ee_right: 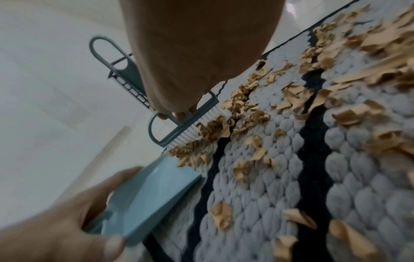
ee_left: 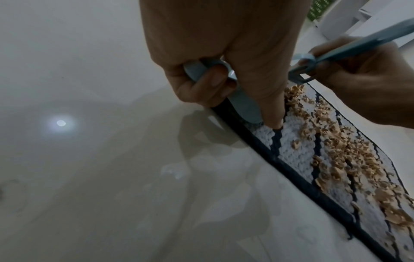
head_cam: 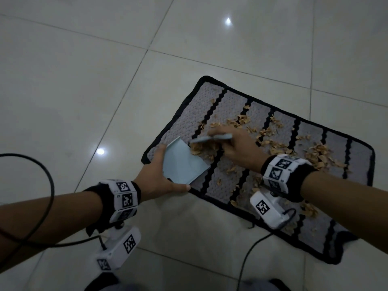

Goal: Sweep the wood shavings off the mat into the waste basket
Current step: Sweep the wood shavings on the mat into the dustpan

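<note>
A grey mat (head_cam: pixel 231 114) with black stripes lies on the tiled floor, strewn with tan wood shavings (head_cam: pixel 279 143). My left hand (head_cam: pixel 155 175) grips a light blue dustpan (head_cam: pixel 182 164) at the mat's left end, its front lip resting on the mat. My right hand (head_cam: pixel 237 148) holds a small blue brush (head_cam: pixel 212 138) just beyond the pan. In the right wrist view the brush's white bristles (ee_right: pixel 190 133) press against a heap of shavings (ee_right: pixel 201 150) at the dustpan (ee_right: pixel 156 191) lip. No waste basket shows in the head view.
Pale glossy floor tiles (head_cam: pixel 84 80) surround the mat. Black cables (head_cam: pixel 48 185) trail from both wrist cameras across the floor near me. A green perforated object (ee_left: pixel 318 8) and white furniture sit at the far top right of the left wrist view.
</note>
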